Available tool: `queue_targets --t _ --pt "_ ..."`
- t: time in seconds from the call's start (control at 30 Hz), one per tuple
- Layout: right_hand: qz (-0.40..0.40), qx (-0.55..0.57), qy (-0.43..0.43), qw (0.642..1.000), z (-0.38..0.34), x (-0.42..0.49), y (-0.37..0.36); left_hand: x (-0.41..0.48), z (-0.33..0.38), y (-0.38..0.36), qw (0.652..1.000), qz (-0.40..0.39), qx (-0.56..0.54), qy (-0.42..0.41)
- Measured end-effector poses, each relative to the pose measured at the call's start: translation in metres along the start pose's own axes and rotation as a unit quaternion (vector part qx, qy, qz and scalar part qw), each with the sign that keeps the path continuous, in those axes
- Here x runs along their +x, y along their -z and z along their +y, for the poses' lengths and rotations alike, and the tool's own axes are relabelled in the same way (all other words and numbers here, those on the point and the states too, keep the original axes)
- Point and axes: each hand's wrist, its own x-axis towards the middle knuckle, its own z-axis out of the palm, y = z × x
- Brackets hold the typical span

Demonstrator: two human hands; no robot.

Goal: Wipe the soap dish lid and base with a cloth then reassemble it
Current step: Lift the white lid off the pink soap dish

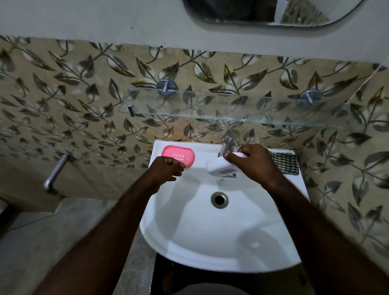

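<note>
The pink soap dish base (178, 156), with small holes in its floor, rests on the sink's back left ledge. My left hand (166, 169) grips its near edge. The white lid (220, 167) is tilted above the basin's back rim, and my right hand (253, 161) holds it from the far side with thumb and fingers. A green and white checked cloth (284, 163) lies on the ledge at the back right, just beyond my right hand, touched by neither hand.
The white sink (192, 231) has a drain hole (219, 200) in the middle. A chrome tap (229, 141) stands behind the lid. A glass shelf (220, 106) juts from the leaf-patterned tiles above. A chrome pipe (55, 172) sticks out at the left.
</note>
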Motion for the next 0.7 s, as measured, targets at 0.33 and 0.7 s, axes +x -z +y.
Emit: queue_targets --t 0.33,0.7 --pt "-0.065 0.191 -0.069 0.977 0.002 -0.006 0.008 0.008 -0.012 -0.003 0.979 -0.058 0.184 0.069" --pt "-0.036 0.155 -0.079 0.984 0.022 -0.017 -0.004 0.010 -0.039 -0.019 0.978 -0.078 0.174 0.089"
